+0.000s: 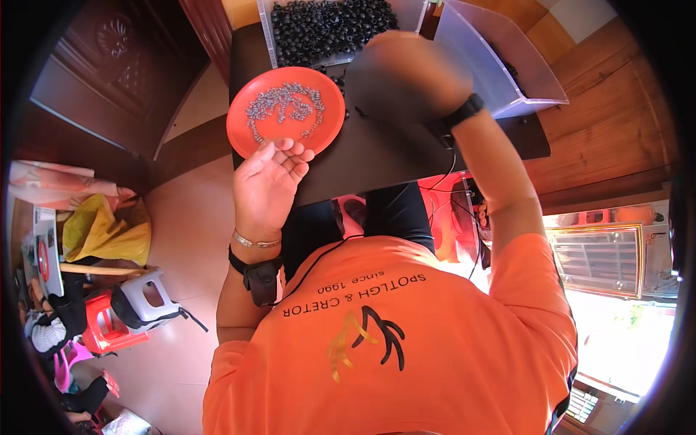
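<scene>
My left hand (270, 177) is palm up at the front rim of a round red plate (239, 119). Its fingers are curled, thumb and forefinger tips together; anything between them is too small to make out. Small silvery metal pieces (279, 98) lie scattered on the plate. My right hand (420, 69) is smeared by motion above the dark tabletop, between the plate and a translucent bin on the right, so its fingers cannot be read. Behind the plate, a clear bin (267, 36) holds many small black pieces (326, 29). A few loose black pieces lie near my right hand.
The translucent bin (540, 104) at the right holds some dark pieces. Thin cables (453, 163) hang by the front edge of the dark table (333, 174). On the floor at left stand a red-and-grey stool (109, 319) and a yellow cloth (109, 228).
</scene>
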The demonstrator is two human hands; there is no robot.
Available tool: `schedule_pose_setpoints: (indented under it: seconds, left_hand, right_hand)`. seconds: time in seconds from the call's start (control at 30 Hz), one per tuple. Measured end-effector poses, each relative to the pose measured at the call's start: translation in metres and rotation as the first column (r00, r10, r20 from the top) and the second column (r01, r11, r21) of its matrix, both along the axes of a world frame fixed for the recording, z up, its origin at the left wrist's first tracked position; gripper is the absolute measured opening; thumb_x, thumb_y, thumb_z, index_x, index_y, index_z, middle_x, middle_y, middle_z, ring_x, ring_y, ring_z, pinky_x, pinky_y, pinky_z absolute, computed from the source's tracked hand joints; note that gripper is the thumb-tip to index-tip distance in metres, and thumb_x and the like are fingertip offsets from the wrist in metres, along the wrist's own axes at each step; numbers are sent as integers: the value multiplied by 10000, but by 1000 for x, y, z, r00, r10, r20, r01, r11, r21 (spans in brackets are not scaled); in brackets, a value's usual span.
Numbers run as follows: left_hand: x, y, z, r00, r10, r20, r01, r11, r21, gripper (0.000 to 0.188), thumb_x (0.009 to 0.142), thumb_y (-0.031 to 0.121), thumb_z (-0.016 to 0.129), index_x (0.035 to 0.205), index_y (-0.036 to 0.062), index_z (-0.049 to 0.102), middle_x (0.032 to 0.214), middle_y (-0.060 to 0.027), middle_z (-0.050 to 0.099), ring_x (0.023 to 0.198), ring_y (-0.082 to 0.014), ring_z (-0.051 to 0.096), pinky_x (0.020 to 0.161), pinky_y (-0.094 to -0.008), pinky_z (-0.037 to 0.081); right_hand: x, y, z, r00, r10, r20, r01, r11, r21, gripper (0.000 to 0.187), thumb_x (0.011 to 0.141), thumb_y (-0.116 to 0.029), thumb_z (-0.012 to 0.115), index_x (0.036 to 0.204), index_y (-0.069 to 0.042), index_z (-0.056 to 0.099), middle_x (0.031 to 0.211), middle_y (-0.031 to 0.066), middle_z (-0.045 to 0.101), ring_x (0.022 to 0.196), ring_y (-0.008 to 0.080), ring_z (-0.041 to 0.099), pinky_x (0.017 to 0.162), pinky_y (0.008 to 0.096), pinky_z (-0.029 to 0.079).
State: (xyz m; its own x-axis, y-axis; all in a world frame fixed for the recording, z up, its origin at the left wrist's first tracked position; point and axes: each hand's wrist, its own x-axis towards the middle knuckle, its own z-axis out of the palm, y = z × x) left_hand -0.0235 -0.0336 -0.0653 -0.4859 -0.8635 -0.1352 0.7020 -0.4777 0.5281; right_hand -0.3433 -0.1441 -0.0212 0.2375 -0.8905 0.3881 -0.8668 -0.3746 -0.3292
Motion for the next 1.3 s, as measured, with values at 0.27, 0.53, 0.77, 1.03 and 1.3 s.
schedule_pose_setpoints:
  seconds: [0.27,0.53,0.77,1.03,1.3]
  left_hand:
    - [4,5,2,1000,17,10,-17,1000,-23,217,946,197,451,958,2,546,957,-125,598,931,-268,595,805,-340,463]
    - [-9,5,4,999,-22,28,23,999,-42,269,959,218,438,1019,-15,559,972,-125,615,932,-258,605,810,-339,467]
    - [-31,8,11,995,-94,25,96,994,-60,310,954,268,458,1096,11,556,988,-101,617,909,-234,607,802,-330,454]
    - [-31,17,16,999,-21,36,24,997,-70,226,932,211,495,1080,61,574,1031,-59,604,927,-166,570,801,-310,446]
    - [-25,15,8,1000,-14,6,14,997,-77,159,924,177,505,1029,82,578,987,-33,606,926,-147,570,805,-320,452]
  right_hand:
    - [34,-37,-41,938,45,-343,34,975,220,280,754,-112,666,1033,-108,679,1016,117,659,932,288,626,833,354,493]
    - [70,49,7,657,133,742,-470,841,266,311,813,7,656,1121,-25,624,1046,43,653,956,116,603,828,255,488]
    - [110,104,-13,220,74,973,-641,762,87,376,787,89,668,1142,-27,620,1007,44,652,932,126,626,841,265,509]
    - [121,117,-23,323,162,932,-575,816,58,320,779,49,701,1079,-55,657,1032,24,658,884,105,595,789,256,508]
    - [123,120,-22,400,253,881,-548,837,8,194,812,20,684,1000,-25,666,1043,65,645,887,118,606,766,259,512]
